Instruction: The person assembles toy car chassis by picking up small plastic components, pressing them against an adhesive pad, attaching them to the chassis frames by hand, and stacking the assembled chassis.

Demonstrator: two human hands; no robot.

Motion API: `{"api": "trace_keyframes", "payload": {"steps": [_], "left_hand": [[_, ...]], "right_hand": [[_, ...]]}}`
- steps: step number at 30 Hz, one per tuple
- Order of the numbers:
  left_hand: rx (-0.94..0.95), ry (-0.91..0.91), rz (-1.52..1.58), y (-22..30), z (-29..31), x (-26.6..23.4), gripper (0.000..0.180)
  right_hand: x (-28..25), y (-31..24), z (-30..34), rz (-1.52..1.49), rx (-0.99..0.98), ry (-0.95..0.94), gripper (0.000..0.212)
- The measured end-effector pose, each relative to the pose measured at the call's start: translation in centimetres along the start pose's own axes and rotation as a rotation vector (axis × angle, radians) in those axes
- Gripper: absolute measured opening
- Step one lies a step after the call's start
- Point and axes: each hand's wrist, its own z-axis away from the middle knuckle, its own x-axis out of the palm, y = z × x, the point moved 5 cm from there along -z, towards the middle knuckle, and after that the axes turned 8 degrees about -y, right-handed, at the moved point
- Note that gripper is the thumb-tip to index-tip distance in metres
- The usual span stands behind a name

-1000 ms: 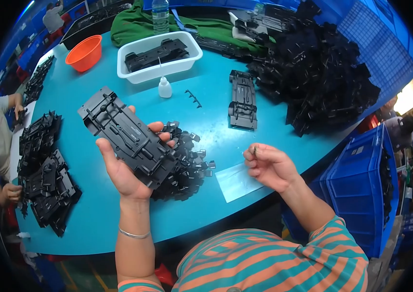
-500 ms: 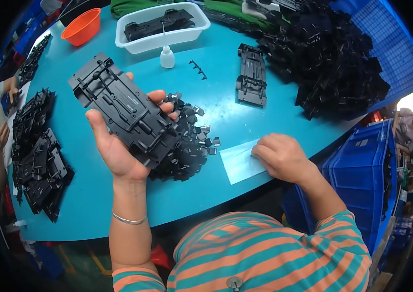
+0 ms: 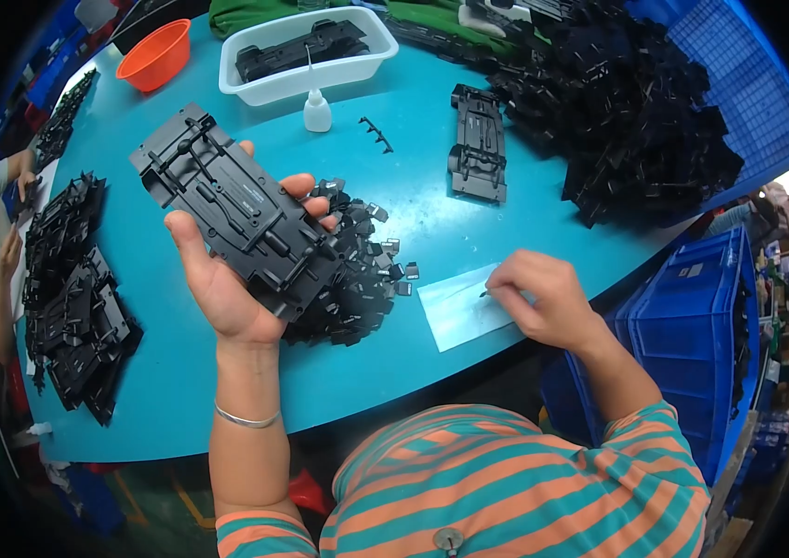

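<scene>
"What's the left hand (image 3: pixel 238 299) gripping?"
"A black toy-car chassis (image 3: pixel 238 209), held above the table (image 3: pixel 176 395)."
"And the right hand (image 3: pixel 545 293)?"
"Pinching a small dark piece (image 3: pixel 484 294) over the white sheet (image 3: pixel 455 318)."

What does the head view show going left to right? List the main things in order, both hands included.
Pile of black chassis → orange bowl → left hand holding a chassis → small toothed strip → lone chassis → right hand → lower-right blue crate.

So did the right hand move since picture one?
Yes: the right hand came toward the striped shirt, its fingertips now over the white sheet, not past it.
</scene>
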Motion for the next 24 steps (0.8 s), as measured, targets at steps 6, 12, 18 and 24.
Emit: {"api": "trace_keyframes", "payload": {"steps": [6, 12, 18, 24], "left_hand": [[0.013, 0.01, 0.018, 0.1, 0.2, 0.4, 0.083], [0.006, 0.017, 0.021, 0.1, 0.1, 0.3, 0.083], [0.004, 0.03, 0.026, 0.0, 0.1, 0.3, 0.082], [0.007, 0.02, 0.019, -0.1, 0.0, 0.3, 0.082]], "right_hand": [[1.8, 3.3, 0.7, -1.152, 0.447, 0.054, 0.007], [2.9, 3.7, 0.7, -1.527, 0.549, 0.041, 0.006], [3.1, 3.9, 0.8, -1.613, 0.523, 0.029, 0.006], [3.4, 4.0, 0.8, -1.779, 0.499, 0.034, 0.007]]}}
